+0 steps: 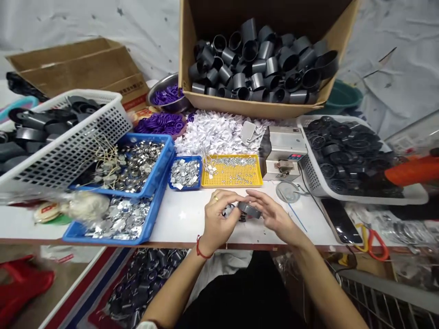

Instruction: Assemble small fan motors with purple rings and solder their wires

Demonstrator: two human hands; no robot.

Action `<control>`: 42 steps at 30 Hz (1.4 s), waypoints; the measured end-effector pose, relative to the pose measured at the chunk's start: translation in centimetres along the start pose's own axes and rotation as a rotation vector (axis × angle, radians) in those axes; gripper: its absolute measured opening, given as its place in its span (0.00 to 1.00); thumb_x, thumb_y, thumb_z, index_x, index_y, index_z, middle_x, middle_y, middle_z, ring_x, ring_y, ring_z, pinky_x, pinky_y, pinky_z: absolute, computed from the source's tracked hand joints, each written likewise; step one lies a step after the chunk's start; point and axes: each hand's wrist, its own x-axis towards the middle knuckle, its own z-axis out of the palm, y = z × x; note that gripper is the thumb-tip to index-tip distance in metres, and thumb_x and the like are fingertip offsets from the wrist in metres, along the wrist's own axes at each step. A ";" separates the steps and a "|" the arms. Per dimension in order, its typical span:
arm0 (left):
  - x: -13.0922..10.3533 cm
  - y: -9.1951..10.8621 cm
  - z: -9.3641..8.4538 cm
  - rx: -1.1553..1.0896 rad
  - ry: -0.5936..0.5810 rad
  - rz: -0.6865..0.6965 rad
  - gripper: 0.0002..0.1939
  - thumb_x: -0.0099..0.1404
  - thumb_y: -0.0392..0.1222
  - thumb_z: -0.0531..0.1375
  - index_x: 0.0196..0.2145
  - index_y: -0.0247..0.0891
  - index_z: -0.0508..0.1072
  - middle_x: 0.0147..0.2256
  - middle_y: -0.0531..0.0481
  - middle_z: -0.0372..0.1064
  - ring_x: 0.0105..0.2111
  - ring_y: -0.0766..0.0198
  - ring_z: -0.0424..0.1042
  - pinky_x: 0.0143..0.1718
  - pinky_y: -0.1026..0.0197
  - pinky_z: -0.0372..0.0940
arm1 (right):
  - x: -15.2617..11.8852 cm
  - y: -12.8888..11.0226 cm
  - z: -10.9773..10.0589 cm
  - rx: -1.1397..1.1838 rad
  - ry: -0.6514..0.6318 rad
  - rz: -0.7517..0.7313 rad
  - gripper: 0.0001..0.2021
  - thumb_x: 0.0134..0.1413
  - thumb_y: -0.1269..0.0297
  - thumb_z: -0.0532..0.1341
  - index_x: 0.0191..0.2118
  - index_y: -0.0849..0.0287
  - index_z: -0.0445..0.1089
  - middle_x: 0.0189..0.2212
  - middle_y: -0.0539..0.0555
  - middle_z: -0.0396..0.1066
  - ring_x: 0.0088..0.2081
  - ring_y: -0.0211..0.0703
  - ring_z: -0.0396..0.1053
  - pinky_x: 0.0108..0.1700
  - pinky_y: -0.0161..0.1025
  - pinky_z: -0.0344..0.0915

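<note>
Over the near edge of the white table my two hands meet around a small dark grey plastic round part [249, 210]. My left hand [219, 218] is closed on it, thumb and forefinger pinching its left side, where a light grey or silvery face shows. My right hand [276, 217] is at the part's right side with fingers stretched and slightly apart; its fingertips come close to the top of the part, and whether they touch it is unclear. Something small and dark lies partly hidden beneath the part.
Behind the hands stand a yellow tray [233, 183] of small metal pieces, a blue tray [200, 172] and a small machine [286, 141]. A cardboard box [240, 101] holds grey tubes. White baskets [346, 195] flank the table. A phone [339, 221] and scissors [377, 246] lie right.
</note>
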 end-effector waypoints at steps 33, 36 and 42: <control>-7.7 -11.1 1.4 0.160 -0.176 -0.246 0.29 0.55 0.54 0.68 0.51 0.40 0.69 0.48 0.45 0.73 0.49 0.52 0.71 0.52 0.51 0.62 | 1.3 6.4 2.3 -1.056 0.026 -0.089 0.23 0.61 0.49 0.56 0.58 0.51 0.63 0.44 0.57 0.69 0.47 0.53 0.65 0.49 0.52 0.59; -7.8 -11.1 1.5 0.155 -0.165 -0.234 0.28 0.55 0.50 0.69 0.51 0.38 0.70 0.47 0.45 0.73 0.48 0.53 0.71 0.52 0.52 0.62 | 1.3 6.7 2.5 -1.084 0.065 -0.091 0.24 0.59 0.47 0.58 0.57 0.52 0.65 0.44 0.57 0.69 0.47 0.53 0.65 0.49 0.52 0.59; -7.8 -11.1 1.4 0.165 -0.170 -0.248 0.27 0.54 0.45 0.68 0.51 0.40 0.69 0.47 0.46 0.73 0.48 0.54 0.70 0.52 0.52 0.62 | 1.3 6.8 3.0 -1.122 0.144 -0.118 0.24 0.53 0.46 0.63 0.51 0.54 0.68 0.40 0.55 0.70 0.46 0.53 0.66 0.49 0.50 0.58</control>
